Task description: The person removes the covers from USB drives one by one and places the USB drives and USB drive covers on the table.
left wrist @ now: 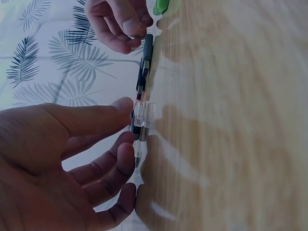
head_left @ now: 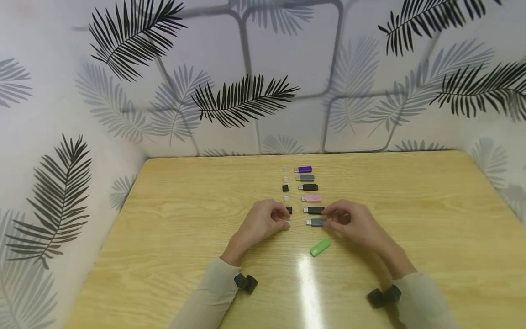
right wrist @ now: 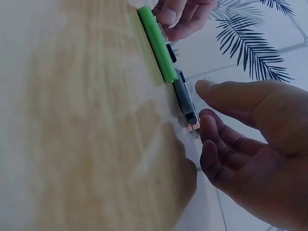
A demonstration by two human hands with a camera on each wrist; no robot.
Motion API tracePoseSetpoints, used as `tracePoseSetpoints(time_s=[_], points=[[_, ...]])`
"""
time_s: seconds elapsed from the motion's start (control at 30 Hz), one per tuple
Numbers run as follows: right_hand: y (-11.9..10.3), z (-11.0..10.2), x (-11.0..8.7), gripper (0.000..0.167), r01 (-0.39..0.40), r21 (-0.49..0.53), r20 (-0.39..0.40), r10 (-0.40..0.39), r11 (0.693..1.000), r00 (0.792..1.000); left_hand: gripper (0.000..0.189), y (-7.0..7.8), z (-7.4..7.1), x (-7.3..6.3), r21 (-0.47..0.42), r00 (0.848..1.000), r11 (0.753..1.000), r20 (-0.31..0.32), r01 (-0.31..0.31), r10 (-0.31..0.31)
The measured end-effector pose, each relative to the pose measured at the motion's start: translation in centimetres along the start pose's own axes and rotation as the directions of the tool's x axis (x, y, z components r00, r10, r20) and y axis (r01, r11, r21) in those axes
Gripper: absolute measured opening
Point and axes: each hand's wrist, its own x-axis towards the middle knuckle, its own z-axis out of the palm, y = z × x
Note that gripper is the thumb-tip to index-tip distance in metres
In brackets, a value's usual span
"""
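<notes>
My left hand (head_left: 265, 218) has thumb and fingers spread apart at the lower end of a column of small caps. A clear cap (left wrist: 140, 113) sits right at its fingertips, and a black cap (head_left: 289, 209) is beside the index finger. Over on the right, my right hand (head_left: 349, 219) is loosely curved, thumb and fingers apart, at the rear end of a grey USB stick (head_left: 316, 222). Just above that lies a dark USB stick (head_left: 314, 210), its end close to the fingers. A green USB stick (head_left: 320, 247) lies slanted below the row.
Farther up the wooden table (head_left: 185, 192) lie purple (head_left: 304, 169), grey (head_left: 306, 178), black (head_left: 309, 187) and pink (head_left: 312, 198) USB sticks, plugs pointing left. Caps, clear (head_left: 286, 179) and black (head_left: 285, 188), line up left of them. A leaf-patterned wall covering (head_left: 287, 123) borders the table.
</notes>
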Motion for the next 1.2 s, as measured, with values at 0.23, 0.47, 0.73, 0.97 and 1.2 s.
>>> tracePoseSetpoints(time_s=[0.23, 0.47, 0.73, 0.97, 1.2], points=[[-0.5, 0.0, -1.2, 0.02, 0.026, 0.018, 0.021, -0.027, 0.999, 0.999, 0.012, 0.1, -0.2, -0.2, -0.076, 0.999, 0.997, 0.02, -0.025, 0.026], [-0.7, 0.2, -2.4, 0.025, 0.041, 0.024, 0.058, -0.043, 0.999, 0.997, 0.015, 0.4, -0.4, -0.1, -0.169, 0.996, 0.984, 0.053, -0.056, 0.065], [-0.8, 0.5, -2.8, 0.028, 0.044, 0.042, 0.114, -0.049, 0.998, 0.992, 0.017, 0.7, -0.1, -0.2, -0.236, 0.987, 0.97, 0.125, -0.064, 0.096], [-0.6, 0.5, -2.8, 0.03, 0.072, 0.022, 0.129, -0.074, 0.997, 0.989, 0.02, 1.4, 0.1, -0.2, -0.223, 0.979, 0.973, 0.177, -0.062, 0.103], [-0.9, 0.6, -2.7, 0.023, 0.103, 0.013, 0.183, -0.104, 0.995, 0.978, 0.021, 1.8, 0.7, -0.3, -0.223, 0.974, 0.972, 0.196, -0.073, 0.118]])
